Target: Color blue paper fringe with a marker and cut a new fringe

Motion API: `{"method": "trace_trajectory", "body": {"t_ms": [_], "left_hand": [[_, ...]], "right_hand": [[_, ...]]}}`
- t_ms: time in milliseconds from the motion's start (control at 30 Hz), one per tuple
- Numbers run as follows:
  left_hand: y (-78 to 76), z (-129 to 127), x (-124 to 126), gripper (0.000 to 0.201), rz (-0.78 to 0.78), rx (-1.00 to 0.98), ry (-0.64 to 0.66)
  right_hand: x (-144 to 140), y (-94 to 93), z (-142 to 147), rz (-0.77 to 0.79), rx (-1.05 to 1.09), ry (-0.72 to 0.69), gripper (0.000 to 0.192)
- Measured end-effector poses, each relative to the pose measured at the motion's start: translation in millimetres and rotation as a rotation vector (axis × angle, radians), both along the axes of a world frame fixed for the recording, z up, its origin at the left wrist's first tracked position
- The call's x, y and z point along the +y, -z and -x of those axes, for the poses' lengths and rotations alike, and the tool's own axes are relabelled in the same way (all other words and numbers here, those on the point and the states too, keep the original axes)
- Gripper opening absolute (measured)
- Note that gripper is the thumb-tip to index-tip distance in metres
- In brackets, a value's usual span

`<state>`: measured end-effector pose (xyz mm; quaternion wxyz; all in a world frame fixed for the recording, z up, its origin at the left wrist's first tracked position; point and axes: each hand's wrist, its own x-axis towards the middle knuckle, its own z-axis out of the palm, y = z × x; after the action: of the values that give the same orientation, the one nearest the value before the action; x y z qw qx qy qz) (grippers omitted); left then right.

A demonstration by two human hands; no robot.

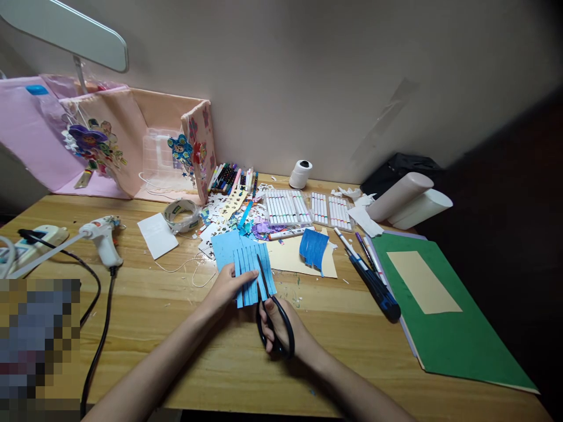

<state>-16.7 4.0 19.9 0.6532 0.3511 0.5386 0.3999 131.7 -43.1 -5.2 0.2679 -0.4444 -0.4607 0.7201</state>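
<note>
A light blue piece of paper (246, 266), slit into several parallel strips, is pinched in my left hand (231, 282) with the thumb on top. My right hand (279, 325) grips black-handled scissors (287, 328), fingers through the loops. Their blades reach up along the strips near the right side of the paper. Behind it lies another light blue sheet (220, 246), partly covered. To the right, a darker blue fringed paper piece (313, 249) rests on a cream sheet (285, 258).
Paper scraps (220, 211), marker sets (285, 206) and a thread spool (301, 174) lie at the back. A tape roll (181, 215) and glue gun (105, 240) sit left. Right are a dark blue utility knife (378, 293), green board (444, 340) and paper rolls (400, 196).
</note>
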Motion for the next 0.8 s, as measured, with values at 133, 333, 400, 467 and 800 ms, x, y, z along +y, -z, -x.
{"method": "trace_trajectory", "body": {"t_ms": [133,333,400,467,800], "left_hand": [[1.1,-0.8,0.2,0.035,0.004,0.023,-0.011],[-3.8,4.0,4.4,0.037,-0.086,0.128,-0.062],[-7.5,6.9,6.5,0.037,-0.121,0.152,-0.108],[-10.0,9.5,8.2,0.038,-0.122,0.157,-0.125],[-5.5,11.3,9.4,0.034,-0.092,0.036,-0.108]], "right_hand": [[0.7,-1.3,-0.7,0.004,-0.016,0.008,0.067],[2.5,-3.7,-2.2,0.034,0.019,-0.034,0.070],[2.2,-6.3,-1.8,0.049,0.021,-0.066,0.070],[1.1,-8.3,-1.6,0.053,0.022,-0.091,0.071],[-4.5,-2.1,-5.3,-0.014,0.041,-0.150,0.072]]}}
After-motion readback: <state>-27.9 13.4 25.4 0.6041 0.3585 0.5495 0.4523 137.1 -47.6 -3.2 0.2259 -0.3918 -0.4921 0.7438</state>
